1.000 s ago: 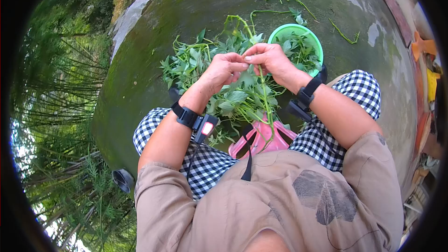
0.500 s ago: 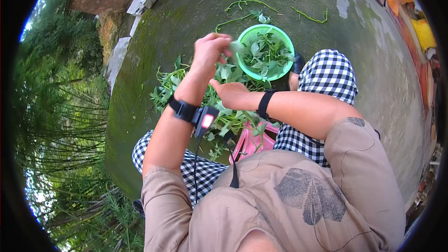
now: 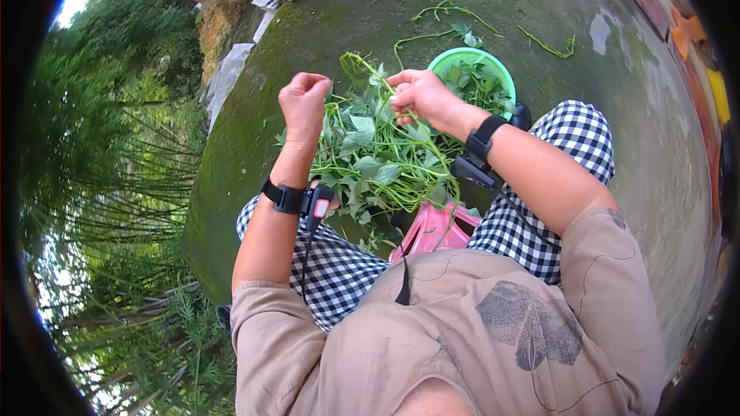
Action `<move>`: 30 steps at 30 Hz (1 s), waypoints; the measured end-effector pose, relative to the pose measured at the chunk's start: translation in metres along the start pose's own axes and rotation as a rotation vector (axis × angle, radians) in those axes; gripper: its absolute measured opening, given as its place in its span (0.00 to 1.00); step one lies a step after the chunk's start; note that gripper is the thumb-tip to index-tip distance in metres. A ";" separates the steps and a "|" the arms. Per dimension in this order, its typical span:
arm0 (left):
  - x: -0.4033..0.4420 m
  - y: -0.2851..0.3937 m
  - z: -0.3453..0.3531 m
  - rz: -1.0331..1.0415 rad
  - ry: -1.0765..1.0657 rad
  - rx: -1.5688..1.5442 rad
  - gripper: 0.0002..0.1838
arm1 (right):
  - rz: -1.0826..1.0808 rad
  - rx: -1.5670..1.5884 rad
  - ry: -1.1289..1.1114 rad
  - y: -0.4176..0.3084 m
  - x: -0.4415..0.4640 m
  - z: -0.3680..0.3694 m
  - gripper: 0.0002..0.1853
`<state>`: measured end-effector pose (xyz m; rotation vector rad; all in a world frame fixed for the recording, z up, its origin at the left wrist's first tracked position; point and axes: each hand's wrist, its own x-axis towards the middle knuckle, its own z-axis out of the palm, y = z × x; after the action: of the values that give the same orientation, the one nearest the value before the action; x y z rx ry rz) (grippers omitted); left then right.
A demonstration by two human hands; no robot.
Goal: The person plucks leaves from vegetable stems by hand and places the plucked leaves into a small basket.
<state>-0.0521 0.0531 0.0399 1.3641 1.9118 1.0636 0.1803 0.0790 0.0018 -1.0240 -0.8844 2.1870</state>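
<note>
My right hand (image 3: 428, 98) is closed on a long leafy green vine (image 3: 434, 156), pinching its stem between thumb and fingers. To the left, my left hand (image 3: 303, 106) is raised with its fingers curled together; whatever they hold, if anything, is too small to make out. Below both hands spreads a pile of leafy vines (image 3: 368, 169) on the ground. Just beyond my right hand stands a round green plastic basket (image 3: 506, 77) holding picked leaves (image 3: 479, 86), partly hidden by that hand.
Loose stems (image 3: 549, 43) lie on the mossy concrete ground (image 3: 647, 154). A pink plastic object (image 3: 433, 231) sits between my knees. Stone blocks (image 3: 227, 77) and bushes (image 3: 116, 146) border the left side. Black straps with small devices (image 3: 317, 206) are on both wrists.
My left hand has moved away from the basket to the left. My right hand has risen from the pile and now holds up a vine. The view has shifted somewhat.
</note>
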 end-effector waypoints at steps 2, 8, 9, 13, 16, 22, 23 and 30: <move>-0.015 -0.007 -0.003 0.158 -0.055 0.116 0.06 | 0.002 0.040 -0.128 -0.007 -0.005 0.006 0.23; -0.043 -0.015 0.027 -0.176 -0.317 -0.421 0.08 | 0.020 -0.014 -0.267 -0.012 -0.007 0.024 0.25; -0.046 -0.014 0.027 -0.313 -0.327 -0.500 0.09 | 0.002 -0.062 -0.214 -0.013 -0.006 0.025 0.25; -0.045 -0.020 0.010 -0.421 -0.430 -0.581 0.09 | -0.025 -0.269 -0.057 0.000 0.003 0.031 0.22; -0.041 -0.033 0.010 -0.460 -0.444 -0.603 0.09 | 0.091 -0.410 0.038 0.006 0.000 0.035 0.16; -0.046 -0.040 0.011 -0.379 -0.531 -0.401 0.08 | 0.065 -0.491 0.016 0.010 0.002 0.044 0.13; -0.047 -0.041 0.011 -0.347 -0.534 -0.351 0.08 | 0.055 -0.511 0.018 0.013 0.003 0.045 0.12; -0.043 -0.059 0.007 -0.162 -0.301 -0.170 0.08 | 0.063 -0.982 -0.042 0.017 -0.004 0.048 0.14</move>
<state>-0.0621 0.0041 -0.0145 1.1783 1.6413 0.8659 0.1400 0.0499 0.0148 -1.4207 -2.0572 1.7802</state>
